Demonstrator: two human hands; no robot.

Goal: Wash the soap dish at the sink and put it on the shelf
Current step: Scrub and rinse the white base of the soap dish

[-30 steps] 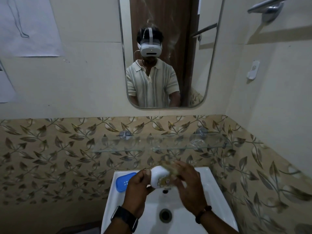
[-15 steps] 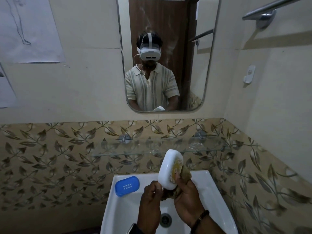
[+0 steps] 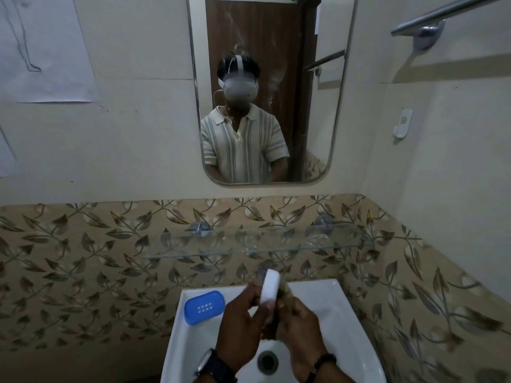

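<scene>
A white oval soap dish (image 3: pixel 269 284) stands on edge above the white sink (image 3: pixel 351 327), its back turned to the left. My left hand (image 3: pixel 243 324) grips its lower end. My right hand (image 3: pixel 298 324) presses a yellowish-brown scrubbing pad (image 3: pixel 284 293) against the dish's inner face; most of the pad is hidden behind the dish and my fingers. The glass shelf (image 3: pixel 221 248) hangs on the tiled wall just above and behind the sink.
A blue soap dish part with small holes (image 3: pixel 204 307) lies on the sink's back-left ledge. The drain (image 3: pixel 267 361) sits between my wrists. A mirror (image 3: pixel 265 87) hangs above the shelf, a towel bar (image 3: pixel 442 15) at upper right, a small white wall hook (image 3: pixel 403 123) on the right wall.
The dish rose from low over the basin and turned from facing me to edge-on. Both hands shifted with it while the pad keeps rubbing its inner side.
</scene>
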